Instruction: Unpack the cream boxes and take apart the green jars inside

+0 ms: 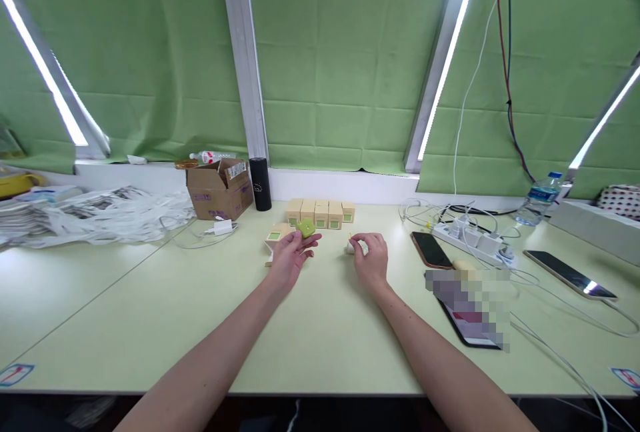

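My left hand [290, 255] pinches a small green object [306, 228] with a rounded, scalloped outline between thumb and fingers, raised over the table. Just behind that hand is a small opened cardboard box [276, 235] with a green label, its flap folded out. My right hand [371, 255] is closed, with thumb and index finger on a small white item [351, 247] showing a yellowish tip; the fingers partly cover it, and its kind is unclear. Beyond both hands stands a row of several small tan boxes [321, 214] with green labels.
On the right lie a phone [431, 249], another phone [570, 274], a pixelated tablet-like device [470, 312], a power strip [473, 242] with loose cables, and a water bottle [540, 199]. At the left are a brown carton [220, 192], a black cylinder [260, 184] and white bundles [115, 215].
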Available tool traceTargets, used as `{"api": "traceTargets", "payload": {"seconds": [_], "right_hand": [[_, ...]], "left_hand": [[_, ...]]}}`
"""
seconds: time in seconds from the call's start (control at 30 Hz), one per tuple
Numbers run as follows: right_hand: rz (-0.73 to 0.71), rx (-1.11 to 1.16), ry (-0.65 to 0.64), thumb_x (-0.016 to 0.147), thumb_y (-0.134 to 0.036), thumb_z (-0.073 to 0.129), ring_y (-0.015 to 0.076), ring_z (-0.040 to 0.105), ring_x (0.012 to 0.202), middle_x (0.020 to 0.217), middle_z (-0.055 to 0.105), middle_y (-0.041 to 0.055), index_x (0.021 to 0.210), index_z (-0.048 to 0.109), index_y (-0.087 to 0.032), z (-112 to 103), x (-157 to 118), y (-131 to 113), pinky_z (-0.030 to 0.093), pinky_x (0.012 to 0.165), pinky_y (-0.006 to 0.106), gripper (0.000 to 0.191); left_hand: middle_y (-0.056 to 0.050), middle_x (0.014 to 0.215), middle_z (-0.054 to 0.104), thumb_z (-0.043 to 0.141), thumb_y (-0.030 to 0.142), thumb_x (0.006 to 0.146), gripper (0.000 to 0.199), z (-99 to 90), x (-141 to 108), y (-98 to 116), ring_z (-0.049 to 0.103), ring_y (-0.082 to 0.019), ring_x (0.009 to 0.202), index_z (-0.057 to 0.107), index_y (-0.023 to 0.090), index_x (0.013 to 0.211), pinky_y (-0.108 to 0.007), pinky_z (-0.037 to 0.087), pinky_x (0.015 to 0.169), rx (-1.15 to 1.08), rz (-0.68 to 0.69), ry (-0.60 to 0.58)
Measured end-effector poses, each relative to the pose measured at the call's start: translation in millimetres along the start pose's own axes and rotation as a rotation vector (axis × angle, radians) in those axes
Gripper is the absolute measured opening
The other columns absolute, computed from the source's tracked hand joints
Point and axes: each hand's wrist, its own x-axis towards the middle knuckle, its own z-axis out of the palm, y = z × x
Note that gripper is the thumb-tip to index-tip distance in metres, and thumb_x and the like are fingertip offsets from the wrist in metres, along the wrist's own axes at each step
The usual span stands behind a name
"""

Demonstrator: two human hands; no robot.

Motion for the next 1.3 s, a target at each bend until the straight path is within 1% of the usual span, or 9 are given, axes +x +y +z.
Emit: {"api": "traceTargets", "payload": {"seconds": [0.07,0.17,0.27,0.33,0.43,0.53,0.67,1.03,1.3], "right_hand": [[-0.016,-0.025,-0.022,0.096,-0.018,0.059,0.0253,0.057,0.093,0.087,0.073,0.0042,0.089,0.069,-0.022,2,-1,5,0.044,0.084,0.040,0.013],[-0.082,-0.081,-0.062,0.094,-0.013,0.060,0.0260,0.054,0.098,0.090,0.073,0.0052,0.088,0.070,-0.022,5,-2,9,0.042,0.085,0.040,0.015],[-0.113,-0.183,-0.129,0.093,-0.011,0.061,0.0263,0.051,0.103,0.096,0.070,0.0068,0.087,0.072,-0.022,10,-1,9,0.040,0.086,0.039,0.017],[-0.115,-0.259,-0.199,0.092,-0.010,0.062,0.0258,0.050,0.105,0.098,0.068,0.0073,0.087,0.074,-0.022,14,0,8,0.040,0.088,0.039,0.018],[-0.141,-0.343,-0.299,0.090,-0.008,0.064,0.0254,0.049,0.104,0.098,0.066,0.0080,0.086,0.076,-0.022,21,2,8,0.039,0.090,0.039,0.019],[-0.188,-0.418,-0.379,0.087,-0.005,0.064,0.0262,0.048,0.104,0.097,0.066,0.0089,0.083,0.077,-0.022,28,3,8,0.039,0.091,0.039,0.021],[-0.233,-0.467,-0.454,0.085,-0.004,0.064,0.0266,0.047,0.101,0.094,0.066,0.0095,0.079,0.077,-0.021,33,4,9,0.038,0.092,0.040,0.023],[-0.237,-0.449,-0.473,0.086,-0.006,0.064,0.0266,0.046,0.100,0.090,0.067,0.0099,0.079,0.079,-0.021,37,4,13,0.036,0.093,0.041,0.022],[-0.233,-0.394,-0.441,0.086,-0.004,0.063,0.0257,0.049,0.098,0.087,0.068,0.0080,0.080,0.077,-0.022,34,4,10,0.037,0.092,0.040,0.023]], "left_hand": [[-0.014,0.097,0.081,0.078,0.055,0.083,0.040,-0.9,1,-1,0.072,-0.023,0.085,0.058,0.020,0.088,-0.032,0.049,0.068,0.194,0.099,0.054],[-0.009,0.091,0.078,0.067,0.048,0.092,0.029,-3.8,1,0,0.069,-0.023,0.086,0.061,0.021,0.084,-0.032,0.047,0.071,0.647,0.335,0.102],[-0.006,0.087,0.075,0.058,0.034,0.099,0.019,-6.6,1,3,0.065,-0.024,0.090,0.070,0.022,0.089,-0.034,0.045,0.076,1.154,0.553,0.052],[-0.007,0.084,0.074,0.054,0.029,0.101,0.022,-6.3,3,5,0.063,-0.025,0.092,0.074,0.022,0.093,-0.034,0.043,0.076,1.457,0.586,-0.039],[-0.010,0.081,0.075,0.050,0.025,0.103,0.030,-3.3,8,4,0.059,-0.027,0.091,0.076,0.021,0.088,-0.036,0.041,0.075,1.756,0.496,-0.181],[-0.012,0.080,0.074,0.051,0.021,0.101,0.033,-1.6,13,0,0.058,-0.029,0.091,0.076,0.020,0.079,-0.038,0.041,0.076,1.824,0.445,-0.229],[-0.013,0.083,0.075,0.052,0.020,0.100,0.032,-3.6,16,-7,0.058,-0.030,0.096,0.076,0.020,0.079,-0.038,0.040,0.076,1.835,0.423,-0.247],[-0.014,0.084,0.075,0.052,0.021,0.099,0.031,-4.7,15,-10,0.058,-0.032,0.098,0.076,0.020,0.080,-0.040,0.042,0.078,1.831,0.414,-0.243],[-0.014,0.085,0.076,0.055,0.018,0.096,0.025,-8.1,16,-13,0.058,-0.033,0.099,0.078,0.020,0.086,-0.040,0.043,0.078,1.810,0.428,-0.227]]}}
